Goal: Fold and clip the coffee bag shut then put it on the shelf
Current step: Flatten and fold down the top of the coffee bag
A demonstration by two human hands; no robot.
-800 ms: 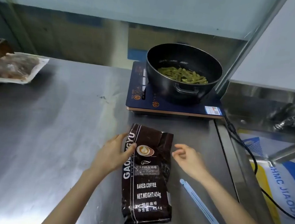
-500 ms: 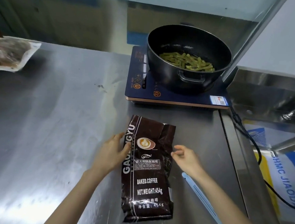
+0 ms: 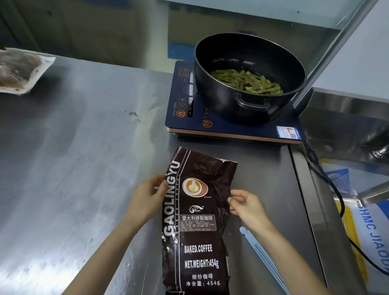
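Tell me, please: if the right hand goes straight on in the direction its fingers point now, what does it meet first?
The right hand points leftward at the coffee bag. It would probably meet the bag's right edge first; its fingertips look almost against it already, though actual contact is unclear.

I see a brushed steel counter (image 3: 72, 183), scuffed and smeared, with soft glare. The coffee bag (image 3: 199, 230) looks like glossy dark foil film, creased near its top. The clip (image 3: 263, 259) is smooth pale-blue plastic. The cooktop (image 3: 237, 127) has a shiny glass-like face; the pot (image 3: 249, 79) on it is matt black. A clear plastic pack (image 3: 12, 70) looks wrinkled.
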